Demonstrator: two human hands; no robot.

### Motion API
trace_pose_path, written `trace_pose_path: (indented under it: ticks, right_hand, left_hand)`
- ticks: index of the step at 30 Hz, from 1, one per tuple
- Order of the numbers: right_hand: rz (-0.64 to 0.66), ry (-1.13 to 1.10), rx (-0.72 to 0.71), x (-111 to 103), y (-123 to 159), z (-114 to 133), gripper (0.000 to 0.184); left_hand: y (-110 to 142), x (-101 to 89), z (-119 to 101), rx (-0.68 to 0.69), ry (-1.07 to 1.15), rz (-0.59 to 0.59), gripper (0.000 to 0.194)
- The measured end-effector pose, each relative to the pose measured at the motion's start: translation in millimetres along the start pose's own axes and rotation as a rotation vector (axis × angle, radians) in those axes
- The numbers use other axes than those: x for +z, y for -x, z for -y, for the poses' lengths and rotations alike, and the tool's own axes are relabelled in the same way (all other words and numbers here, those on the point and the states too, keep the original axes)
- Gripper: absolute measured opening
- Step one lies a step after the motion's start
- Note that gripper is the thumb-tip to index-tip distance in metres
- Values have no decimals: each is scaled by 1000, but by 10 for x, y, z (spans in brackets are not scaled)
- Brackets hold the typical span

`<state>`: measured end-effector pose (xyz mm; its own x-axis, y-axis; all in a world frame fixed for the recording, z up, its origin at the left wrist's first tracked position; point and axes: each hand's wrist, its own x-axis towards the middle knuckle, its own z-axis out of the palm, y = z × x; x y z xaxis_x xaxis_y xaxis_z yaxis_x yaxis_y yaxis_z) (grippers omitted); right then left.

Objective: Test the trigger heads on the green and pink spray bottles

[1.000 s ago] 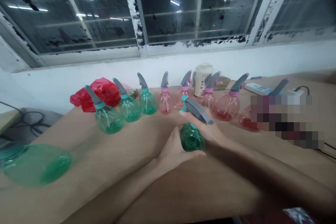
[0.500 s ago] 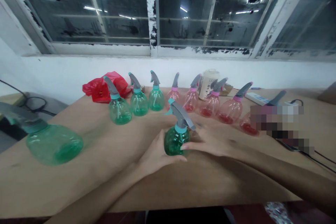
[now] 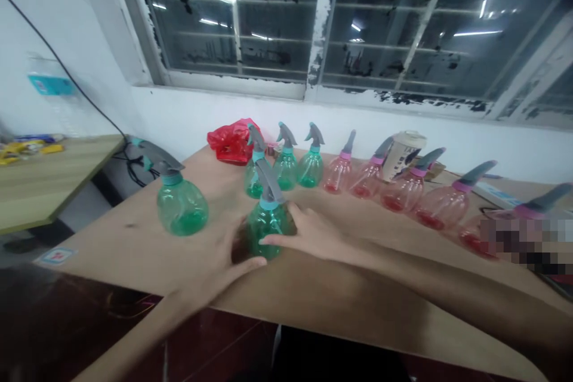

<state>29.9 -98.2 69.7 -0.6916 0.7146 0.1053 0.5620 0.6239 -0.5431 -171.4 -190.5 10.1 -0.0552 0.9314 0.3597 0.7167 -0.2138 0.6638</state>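
Note:
A green spray bottle [image 3: 268, 224] with a grey and teal trigger head stands near the table's middle, between both my hands. My right hand [image 3: 313, 236] grips its right side, thumb across the front. My left hand [image 3: 224, 265] is curled round the lower left side, its fingers partly hidden and blurred. Directly behind, the held bottle partly covers another green spray bottle [image 3: 252, 182]. Beside that one are two more, a middle green bottle [image 3: 285, 172] and a right-hand green bottle [image 3: 310, 170]. Apart on the left stands a single green spray bottle [image 3: 182, 209].
Several pink spray bottles [image 3: 410, 191] continue the row rightward. A red plastic bag [image 3: 233, 142] and a white printed canister [image 3: 404, 155] sit by the wall. Farther right lies a white power strip [image 3: 499, 196]. Another table [image 3: 58, 182] adjoins at left; a blurred patch covers the far right.
My view has turned left. Both hands have carried the green bottle leftward, from before the pink bottles to before the green ones.

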Motion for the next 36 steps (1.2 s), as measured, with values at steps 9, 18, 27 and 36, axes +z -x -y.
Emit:
trace_pose_path:
  ticks: [9, 18, 27, 36]
  right_hand:
    - [-73, 77, -65, 171, -542, 251, 86]
    - [-148, 138, -58, 278, -864, 367, 79]
    - [-171, 261, -59, 308, -1027, 541, 75]
    - [-142, 331, -63, 325, -1178, 656, 74]
  left_hand:
    - [521, -285, 189, -90, -129, -11, 38]
    - [506, -121, 131, -12, -313, -119, 27]
    - [518, -85, 154, -13, -359, -160, 27]
    - [507, -78, 112, -13, -404, -207, 29]
